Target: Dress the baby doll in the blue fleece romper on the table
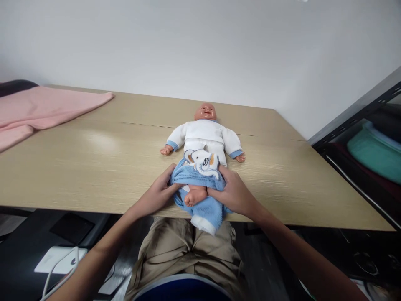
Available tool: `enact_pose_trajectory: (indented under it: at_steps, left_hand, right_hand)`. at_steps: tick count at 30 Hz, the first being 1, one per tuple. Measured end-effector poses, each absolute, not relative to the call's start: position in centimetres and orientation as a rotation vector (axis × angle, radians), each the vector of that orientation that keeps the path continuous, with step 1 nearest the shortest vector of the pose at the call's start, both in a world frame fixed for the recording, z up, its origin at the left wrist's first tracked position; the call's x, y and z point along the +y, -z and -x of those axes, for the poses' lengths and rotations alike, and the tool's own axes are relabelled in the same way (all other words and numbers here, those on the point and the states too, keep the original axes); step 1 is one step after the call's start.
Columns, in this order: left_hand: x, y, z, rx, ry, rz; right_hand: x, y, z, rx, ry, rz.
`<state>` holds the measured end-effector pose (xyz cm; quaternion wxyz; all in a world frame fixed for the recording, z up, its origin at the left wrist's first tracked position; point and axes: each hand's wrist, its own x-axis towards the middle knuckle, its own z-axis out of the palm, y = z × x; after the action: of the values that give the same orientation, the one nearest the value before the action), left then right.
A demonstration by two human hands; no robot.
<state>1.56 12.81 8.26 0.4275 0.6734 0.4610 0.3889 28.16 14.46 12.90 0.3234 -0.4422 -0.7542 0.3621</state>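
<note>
A baby doll (pixel 206 130) lies on its back on the table, head toward the wall, in a white long-sleeved top with blue cuffs. Blue fuzzy pants (pixel 209 210) with a white elephant patch (pixel 205 162) are bunched around its lower legs. One bare doll foot (pixel 196 195) pokes out of the cloth; the other foot is hidden. My left hand (pixel 161 190) grips the pants at their left side, fingers partly under the fabric. On the right side, my right hand (pixel 234 192) holds the bunched cloth close to the foot. A white-edged pant leg hangs over the table's front edge.
The wooden table (pixel 125 167) meets a white wall at the back. Pink cloth (pixel 53 106) lies at the far left. A dark shelf rack with a teal item (pixel 376 152) stands at the right. Below left are a white device (pixel 59 259) and a cable.
</note>
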Motion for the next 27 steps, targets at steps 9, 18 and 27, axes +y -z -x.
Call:
enact_pose_trajectory:
  at_steps: [9,18,27]
  left_hand:
    - [17.7,-10.2,-1.1,0.904,-0.774,-1.718]
    - [22.2,-8.9,0.7,1.151,-1.056,-1.760]
    - [23.1,-13.4,-1.3,1.284,-1.124,-1.889]
  right_hand:
    - [22.3,-13.7,-29.5,-2.139,-1.298,1.046]
    - [24.7,-12.8,-31.1,-2.065,-1.367,0.856]
    - [25.5,-12.5,-33.9,-1.835,-1.717,0.730]
